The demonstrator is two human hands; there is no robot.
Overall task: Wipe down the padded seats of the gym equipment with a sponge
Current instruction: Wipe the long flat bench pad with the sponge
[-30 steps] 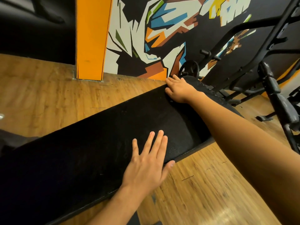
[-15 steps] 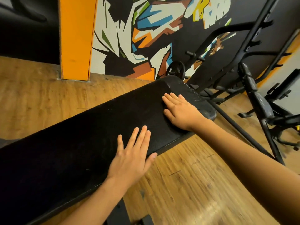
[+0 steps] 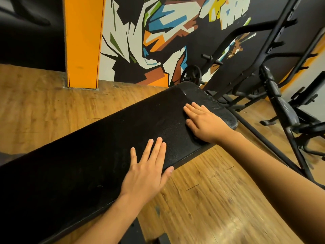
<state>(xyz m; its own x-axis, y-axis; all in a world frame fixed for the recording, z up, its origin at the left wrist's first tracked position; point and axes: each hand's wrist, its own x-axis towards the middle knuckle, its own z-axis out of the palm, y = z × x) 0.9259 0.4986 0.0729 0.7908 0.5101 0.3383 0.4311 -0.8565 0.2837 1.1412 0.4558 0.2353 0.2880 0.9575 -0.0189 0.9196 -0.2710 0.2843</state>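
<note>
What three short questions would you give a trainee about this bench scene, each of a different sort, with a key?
1. True or false: the left hand lies flat, with straight fingers, on the padded bench.
2. Choose one. Where does the right hand rest?
A) on the pad, near the far end of the bench
B) on the orange pillar
C) on a metal frame bar
3. Fill in the missing word: the floor beside the bench looks like ____ planks.

Key: 1 true; 2 A; 3 wood.
</note>
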